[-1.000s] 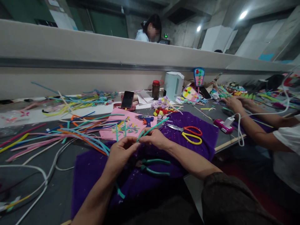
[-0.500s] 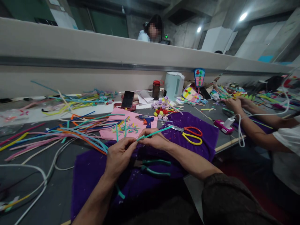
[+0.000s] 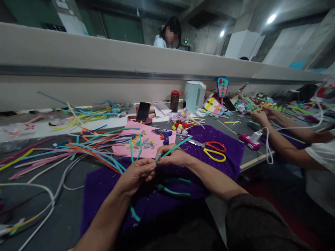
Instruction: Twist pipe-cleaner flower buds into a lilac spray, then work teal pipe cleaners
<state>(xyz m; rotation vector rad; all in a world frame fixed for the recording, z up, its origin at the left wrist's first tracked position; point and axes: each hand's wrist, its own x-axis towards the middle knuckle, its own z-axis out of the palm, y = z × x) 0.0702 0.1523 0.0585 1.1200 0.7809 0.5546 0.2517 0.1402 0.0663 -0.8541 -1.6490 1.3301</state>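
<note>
A green pipe cleaner (image 3: 175, 147) slants up to the right from between my hands. My left hand (image 3: 138, 174) pinches its lower end, fingers closed. Touching close beside it, my right hand (image 3: 172, 155) grips the same strip between thumb and fingers. Beneath both hands lies a purple cloth (image 3: 104, 195). Green-handled pliers (image 3: 175, 191) rest on it, their jaws hidden in shadow. Scissors with red and yellow handles (image 3: 213, 151) lie open to the right. A blue glue gun (image 3: 165, 136) sits on a pink sheet (image 3: 120, 150) among small cut pieces.
Bundled colourful pipe cleaners (image 3: 91, 146) and a white cable (image 3: 61, 177) spread left. Behind are a phone (image 3: 143, 111), a red-lidded bottle (image 3: 174, 101) and a light blue kettle (image 3: 194, 96). At right, a person's hands (image 3: 261, 116) work near a pink power bank (image 3: 250, 141).
My left hand has turned and shifted slightly right and down, now covering the pliers' jaws. My right hand has moved a little, and the green strip points more steeply upward.
</note>
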